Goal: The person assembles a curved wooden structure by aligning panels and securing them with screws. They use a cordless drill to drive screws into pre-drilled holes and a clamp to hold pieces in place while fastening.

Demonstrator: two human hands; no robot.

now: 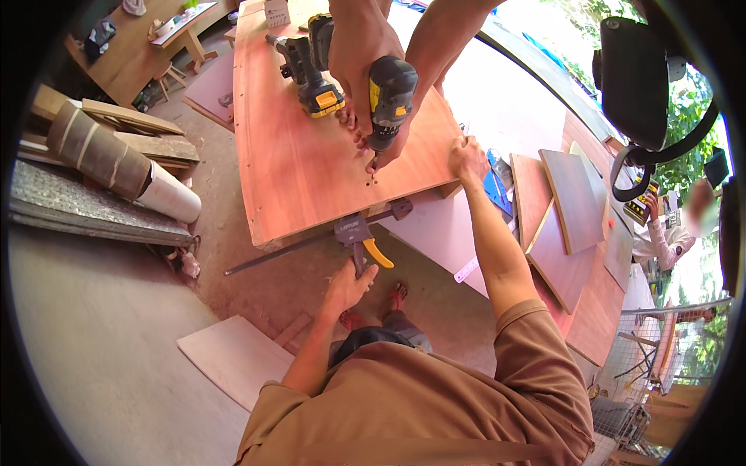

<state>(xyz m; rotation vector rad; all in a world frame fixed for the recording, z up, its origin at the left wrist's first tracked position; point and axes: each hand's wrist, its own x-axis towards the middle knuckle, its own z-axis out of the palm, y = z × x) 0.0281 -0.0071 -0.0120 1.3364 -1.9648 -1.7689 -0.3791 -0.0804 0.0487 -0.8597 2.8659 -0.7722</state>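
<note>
My left hand (347,288) is closed round the grip of a bar clamp (354,231) with a yellow lever. Its bar runs along the near edge of a reddish wooden panel (284,182). At the panel's right edge, my right hand (469,160) has its fingers curled over the wood. A co-worker's hands (359,58) reach in from the far side, gripping a yellow and black cordless drill (391,97). The drill points down at the panel, near several small holes. Beyond it, a second cordless drill (311,85) rests on the panel.
Loose boards (571,202) are stacked at the right, near a blue tool (497,186). Rolled sheeting (116,159) and planks lie at the left. A pale board (233,357) is on the floor by my left arm. Another person (664,241) stands far right.
</note>
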